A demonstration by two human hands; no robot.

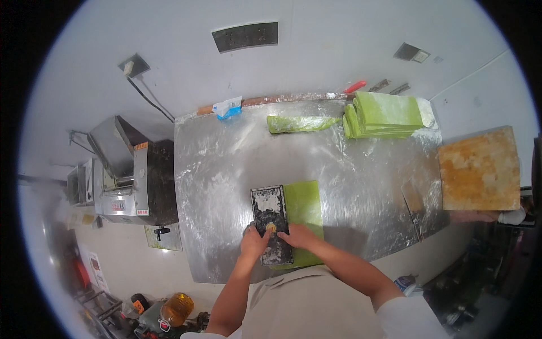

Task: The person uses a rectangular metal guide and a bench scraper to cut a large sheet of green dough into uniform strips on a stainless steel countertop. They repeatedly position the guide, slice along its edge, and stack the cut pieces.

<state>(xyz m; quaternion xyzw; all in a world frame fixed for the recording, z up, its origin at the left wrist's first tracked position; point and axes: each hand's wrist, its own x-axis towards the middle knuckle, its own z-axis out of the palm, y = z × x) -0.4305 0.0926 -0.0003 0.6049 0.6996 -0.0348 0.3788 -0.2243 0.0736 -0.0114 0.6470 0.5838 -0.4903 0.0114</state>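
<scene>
A long black rectangular box or block [267, 203], dusted with flour and bearing a round gold mark, lies on the left part of a flat green dough sheet [302, 203] on the floured metal table. My left hand [254, 243] grips its left side, thumb on top near the gold mark. From the right, my right hand [298, 236] holds the opposite side, its thumb also by the mark. Farther back lie a narrow folded green dough strip [302, 124] and a stack of floured green dough sheets [387, 110]. The underside of the black piece is hidden.
A dough-rolling machine [127, 182] stands left of the metal table [220, 148]. A knife [410, 212] lies near the right edge, beside a wooden board [478, 169]. A blue-white packet [227, 108] and a long wooden rod [292, 98] lie along the wall.
</scene>
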